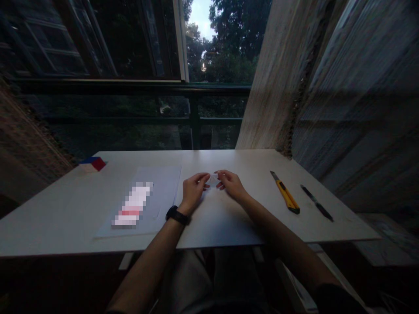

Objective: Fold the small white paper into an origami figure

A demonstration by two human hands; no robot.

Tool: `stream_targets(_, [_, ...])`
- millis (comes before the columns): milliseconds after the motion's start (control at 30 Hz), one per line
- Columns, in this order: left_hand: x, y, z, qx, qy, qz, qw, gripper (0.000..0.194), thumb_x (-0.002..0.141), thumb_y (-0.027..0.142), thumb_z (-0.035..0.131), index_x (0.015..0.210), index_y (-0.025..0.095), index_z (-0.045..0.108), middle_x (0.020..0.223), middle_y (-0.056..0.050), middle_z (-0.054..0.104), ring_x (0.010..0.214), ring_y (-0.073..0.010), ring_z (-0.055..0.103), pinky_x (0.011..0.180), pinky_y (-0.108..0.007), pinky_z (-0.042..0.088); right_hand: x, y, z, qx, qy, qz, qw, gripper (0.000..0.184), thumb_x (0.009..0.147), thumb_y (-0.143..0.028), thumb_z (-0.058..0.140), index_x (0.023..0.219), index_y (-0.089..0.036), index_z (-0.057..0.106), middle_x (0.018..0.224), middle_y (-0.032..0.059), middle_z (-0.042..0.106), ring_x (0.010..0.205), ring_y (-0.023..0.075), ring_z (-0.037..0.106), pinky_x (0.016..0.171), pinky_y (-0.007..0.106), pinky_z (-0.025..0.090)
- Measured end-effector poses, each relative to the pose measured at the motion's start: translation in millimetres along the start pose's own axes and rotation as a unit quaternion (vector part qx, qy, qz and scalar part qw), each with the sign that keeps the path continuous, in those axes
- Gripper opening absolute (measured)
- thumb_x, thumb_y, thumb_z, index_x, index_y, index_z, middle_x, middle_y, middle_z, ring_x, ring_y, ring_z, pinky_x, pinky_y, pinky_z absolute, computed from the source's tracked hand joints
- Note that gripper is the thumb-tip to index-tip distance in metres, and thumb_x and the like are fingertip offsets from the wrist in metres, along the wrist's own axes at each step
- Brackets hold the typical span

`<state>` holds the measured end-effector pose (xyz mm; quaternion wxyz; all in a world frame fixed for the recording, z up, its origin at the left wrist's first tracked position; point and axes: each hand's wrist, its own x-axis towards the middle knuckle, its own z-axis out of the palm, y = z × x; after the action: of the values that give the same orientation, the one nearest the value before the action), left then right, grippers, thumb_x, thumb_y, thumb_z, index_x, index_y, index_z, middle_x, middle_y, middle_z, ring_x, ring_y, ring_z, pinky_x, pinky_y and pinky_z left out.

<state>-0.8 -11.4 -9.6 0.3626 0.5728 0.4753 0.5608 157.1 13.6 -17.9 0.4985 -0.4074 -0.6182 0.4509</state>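
Observation:
Between my two hands is a small folded piece of white paper (pixel 214 180), held just above the white table (pixel 216 226). My left hand (pixel 195 186) pinches its left edge between thumb and fingers; a black watch is on that wrist. My right hand (pixel 231 183) grips the paper's right side, fingers curled in. Creases show faintly on the paper, but its exact folded shape is too small to make out. Left of my hands lie white sheets (pixel 168 183), partly covered by a blurred-out patch.
A yellow utility knife (pixel 285 192) lies right of my hands, with a black pen (pixel 316 203) beyond it. At the far left corner sits a red, white and blue cube (pixel 93 164). Behind the table are a window railing (pixel 216 89) and a curtain (pixel 271 78).

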Motion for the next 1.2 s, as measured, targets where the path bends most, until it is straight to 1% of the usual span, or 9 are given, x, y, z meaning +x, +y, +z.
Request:
stream_targets(100, [0.1, -1.3, 0.3, -0.014, -0.008, 0.017, 1.000, 0.029, 0.072, 0.040, 0.062, 0.085, 0.015, 0.068, 0.080, -0.006, 0.070, 0.067, -0.0179, 0.066, 0.061, -0.028, 0.054, 0.1, 1.5, 2.7, 0.040, -0.002, 0.038, 0.998, 0.048, 0.071, -0.057, 0.056, 0.094, -0.015, 0.065, 0.070, 0.0050, 0.066, 0.052, 0.0117, 0.060, 0.049, 0.023, 0.046])
stream_targets(200, [0.9, -3.1, 0.1, -0.007, -0.015, 0.042, 0.999, 0.027, 0.073, 0.038, 0.062, 0.086, 0.016, 0.069, 0.082, -0.006, 0.070, 0.075, -0.0185, 0.066, 0.072, -0.031, 0.054, 0.0, -0.2, 3.1, 0.100, 0.008, 0.061, 0.993, 0.043, 0.067, -0.053, 0.063, 0.087, -0.015, 0.068, 0.072, 0.0064, 0.068, 0.061, 0.0141, 0.063, 0.057, 0.026, 0.049])
stream_targets(333, [2.6, -5.3, -0.2, 0.007, -0.019, 0.057, 0.998, 0.025, 0.073, 0.037, 0.062, 0.086, 0.017, 0.069, 0.106, -0.009, 0.066, 0.080, -0.0187, 0.066, 0.077, -0.033, 0.053, -0.3, -2.9, 0.2, 0.123, 0.024, 0.045, 0.991, 0.035, 0.062, -0.044, 0.071, 0.083, -0.016, 0.069, 0.080, 0.0071, 0.070, 0.069, 0.0156, 0.064, 0.065, 0.028, 0.049])
stream_targets(467, [4.6, -6.7, -0.2, -0.014, -0.024, 0.065, 0.997, 0.028, 0.073, 0.036, 0.062, 0.094, 0.017, 0.066, 0.120, -0.010, 0.058, 0.081, -0.0181, 0.065, 0.078, -0.033, 0.052, -1.2, -5.0, -0.9, 0.131, 0.023, 0.029, 0.991, 0.045, 0.059, -0.037, 0.074, 0.099, -0.017, 0.064, 0.074, 0.0048, 0.070, 0.065, 0.0153, 0.064, 0.064, 0.029, 0.049])
stream_targets(600, [5.3, -6.9, 0.7, -0.037, -0.026, 0.055, 0.997, 0.041, 0.073, 0.036, 0.063, 0.109, 0.017, 0.058, 0.100, -0.009, 0.065, 0.081, -0.0180, 0.065, 0.076, -0.032, 0.052, -2.2, -6.6, 1.2, 0.129, 0.025, 0.027, 0.991, 0.056, 0.058, -0.036, 0.074, 0.108, -0.017, 0.058, 0.071, 0.0035, 0.069, 0.061, 0.0156, 0.063, 0.061, 0.030, 0.049])
stream_targets(800, [5.7, -6.3, -0.4, -0.032, -0.019, 0.043, 0.998, 0.047, 0.071, 0.035, 0.064, 0.114, 0.017, 0.055, 0.081, -0.004, 0.067, 0.074, -0.0149, 0.063, 0.070, -0.027, 0.050, -1.5, -3.6, 3.2, 0.056, 0.024, -0.003, 0.998, 0.038, 0.060, -0.037, 0.072, 0.089, -0.014, 0.066, 0.068, 0.0049, 0.069, 0.062, 0.0159, 0.062, 0.063, 0.031, 0.048])
stream_targets(1000, [7.3, -4.0, -3.8, 0.028, -0.020, 0.025, 0.999, 0.037, 0.069, 0.033, 0.064, 0.101, 0.014, 0.064, 0.054, 0.002, 0.057, 0.054, -0.0103, 0.053, 0.054, -0.020, 0.040, -2.3, -7.2, -0.2, 0.027, 0.038, -0.015, 0.999, 0.034, 0.057, -0.034, 0.073, 0.084, -0.015, 0.067, 0.074, 0.0051, 0.069, 0.072, 0.0185, 0.064, 0.070, 0.032, 0.048])
stream_targets(1100, [6.4, -1.2, -3.4, 0.009, -0.034, 0.019, 0.999, 0.039, 0.068, 0.030, 0.065, 0.104, 0.015, 0.063, 0.051, 0.004, 0.054, 0.050, -0.0088, 0.049, 0.051, -0.019, 0.037, -3.2, -10.5, -0.9, 0.042, 0.033, -0.004, 0.999, 0.040, 0.056, -0.035, 0.074, 0.090, -0.015, 0.066, 0.071, 0.0037, 0.069, 0.068, 0.0173, 0.063, 0.068, 0.032, 0.048])
stream_targets(1200, [5.3, 0.2, -2.3, -0.017, -0.051, 0.014, 0.998, 0.042, 0.067, 0.027, 0.065, 0.107, 0.015, 0.060, 0.058, 0.002, 0.059, 0.055, -0.0099, 0.054, 0.054, -0.020, 0.041, -2.8, -9.6, 0.9, 0.061, 0.039, 0.014, 0.997, 0.044, 0.054, -0.036, 0.075, 0.091, -0.015, 0.066, 0.067, 0.0030, 0.068, 0.063, 0.0163, 0.062, 0.065, 0.031, 0.047])
